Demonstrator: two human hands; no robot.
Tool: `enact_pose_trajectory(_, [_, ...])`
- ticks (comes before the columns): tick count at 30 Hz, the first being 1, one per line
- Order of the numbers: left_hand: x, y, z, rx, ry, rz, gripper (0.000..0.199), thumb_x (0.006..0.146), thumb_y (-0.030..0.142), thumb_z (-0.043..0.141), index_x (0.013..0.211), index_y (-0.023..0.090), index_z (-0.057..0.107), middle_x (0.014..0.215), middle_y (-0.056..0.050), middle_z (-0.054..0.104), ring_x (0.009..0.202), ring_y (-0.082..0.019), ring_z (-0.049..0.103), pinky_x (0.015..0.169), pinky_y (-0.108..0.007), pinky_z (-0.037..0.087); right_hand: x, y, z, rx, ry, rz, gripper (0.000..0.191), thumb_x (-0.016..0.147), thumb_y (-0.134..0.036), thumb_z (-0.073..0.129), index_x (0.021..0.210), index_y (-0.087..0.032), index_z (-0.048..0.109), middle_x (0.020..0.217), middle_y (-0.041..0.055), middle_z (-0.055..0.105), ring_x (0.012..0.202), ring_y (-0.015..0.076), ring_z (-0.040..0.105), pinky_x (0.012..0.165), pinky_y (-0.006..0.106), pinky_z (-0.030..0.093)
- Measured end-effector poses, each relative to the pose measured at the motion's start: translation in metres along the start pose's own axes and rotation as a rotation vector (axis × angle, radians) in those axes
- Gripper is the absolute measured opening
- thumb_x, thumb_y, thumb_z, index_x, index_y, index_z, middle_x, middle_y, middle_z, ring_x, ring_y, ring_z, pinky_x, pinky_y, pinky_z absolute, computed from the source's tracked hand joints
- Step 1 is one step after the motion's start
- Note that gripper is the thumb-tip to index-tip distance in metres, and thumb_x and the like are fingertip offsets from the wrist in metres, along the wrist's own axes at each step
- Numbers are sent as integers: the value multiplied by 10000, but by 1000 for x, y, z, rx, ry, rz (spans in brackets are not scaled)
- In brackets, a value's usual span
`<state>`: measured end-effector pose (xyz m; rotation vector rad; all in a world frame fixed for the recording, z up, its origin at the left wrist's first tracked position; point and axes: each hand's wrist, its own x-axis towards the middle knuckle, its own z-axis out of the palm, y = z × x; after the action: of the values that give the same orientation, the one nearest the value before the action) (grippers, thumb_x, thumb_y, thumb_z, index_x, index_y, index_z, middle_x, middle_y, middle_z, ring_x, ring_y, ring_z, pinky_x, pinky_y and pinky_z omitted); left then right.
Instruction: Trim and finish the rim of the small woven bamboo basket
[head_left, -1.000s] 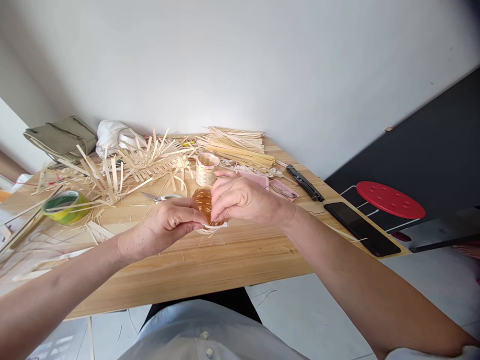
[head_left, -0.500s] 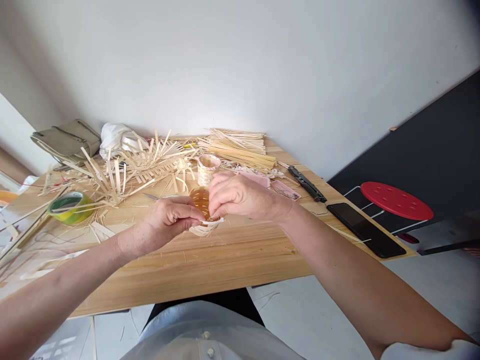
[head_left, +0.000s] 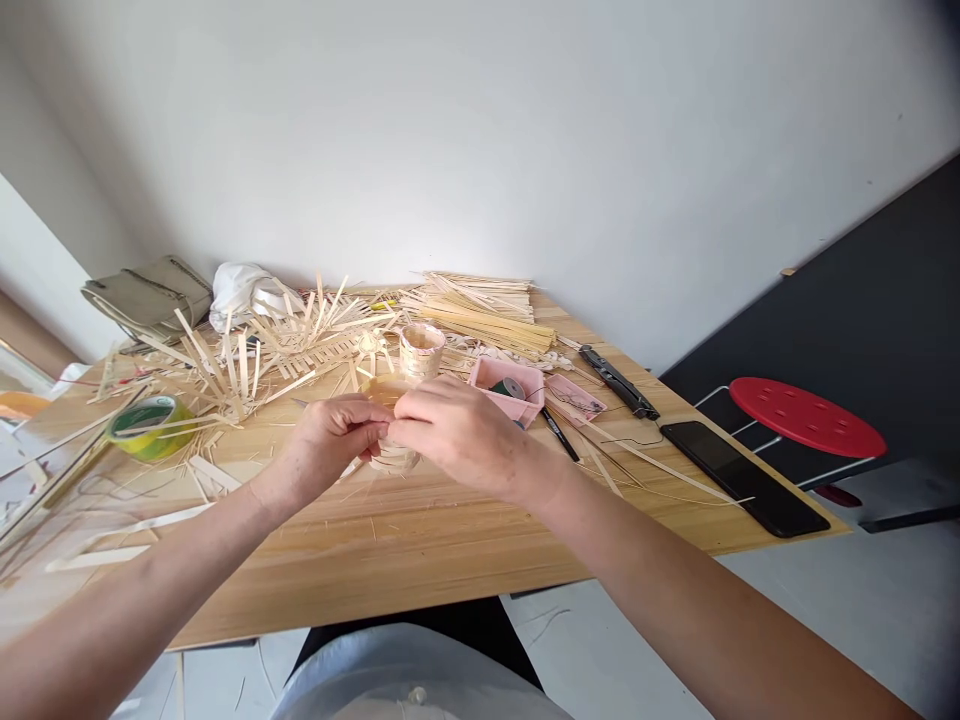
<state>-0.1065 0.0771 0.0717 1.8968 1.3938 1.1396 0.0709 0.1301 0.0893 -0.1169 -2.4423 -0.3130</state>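
A small woven basket (head_left: 395,458) of pale strips rests at the middle of the wooden table, partly covered by both hands. My left hand (head_left: 334,440) pinches at its near rim with thumb and forefinger. Right beside it, my right hand (head_left: 457,430) has its fingers closed at the same rim, almost touching the left fingertips. Anything fine between the fingertips is too small to make out. Just behind stands a second woven cup (head_left: 421,350) with a pinkish rim.
Loose strips and a splayed weave (head_left: 300,340) cover the back left, near green tape (head_left: 150,425). Strip bundles (head_left: 487,320) lie behind. To the right are a pink box (head_left: 508,388) with a spool, a pen (head_left: 561,434), a black cutter (head_left: 619,383) and a phone (head_left: 742,478).
My right hand has moved left and down to meet my left fingertips, uncovering the pink box and pen. The view has shifted slightly.
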Motion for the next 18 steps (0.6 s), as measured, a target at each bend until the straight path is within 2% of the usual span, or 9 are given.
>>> enact_pose_trajectory(6, [-1, 0, 3, 37, -23, -7, 179, 740, 159, 561, 599, 155, 672, 538, 13, 573, 513, -88, 531, 492, -182, 425, 6, -6, 5, -123, 86, -181, 324, 879, -63, 433, 598, -165, 554, 614, -14, 494, 642, 130, 409, 625, 280, 327])
enact_pose_trajectory(9, [-4, 1, 5, 36, -9, -18, 168, 744, 162, 547, 662, 160, 694, 647, -19, 650, 627, -135, 591, 567, -226, 464, 8, -20, 7, -105, 183, -267, 283, 868, -71, 455, 623, -171, 555, 614, -25, 489, 628, 122, 416, 612, 288, 330])
enact_pose_trajectory(11, [-5, 3, 5, -6, 15, -28, 144, 745, 180, 567, 711, 163, 706, 732, -37, 688, 712, -161, 626, 649, -256, 496, 8, -31, 11, -52, 279, -232, 272, 847, -66, 467, 608, -170, 543, 607, -30, 483, 599, 109, 408, 586, 275, 342])
enact_pose_trajectory(13, [-7, 4, 4, -38, 82, -16, 106, 727, 191, 611, 730, 171, 715, 743, -36, 696, 716, -159, 637, 662, -249, 506, 5, -40, 18, 3, 360, -105, 266, 812, -54, 458, 582, -173, 523, 595, -33, 473, 559, 95, 391, 530, 254, 339])
enact_pose_trajectory(15, [-9, 4, 3, -56, 157, 9, 74, 707, 204, 651, 710, 181, 721, 684, -24, 680, 636, -138, 623, 582, -219, 499, 1, -46, 25, 28, 368, 1, 240, 783, -54, 441, 599, -182, 528, 602, -32, 477, 535, 85, 393, 480, 235, 325])
enact_pose_trajectory(18, [-12, 4, 1, -128, 201, -9, 73, 692, 249, 693, 702, 182, 721, 599, -6, 635, 518, -110, 583, 474, -194, 479, -2, -52, 34, 17, 350, 24, 229, 776, -45, 440, 700, -208, 582, 606, -35, 488, 544, 82, 442, 495, 206, 361])
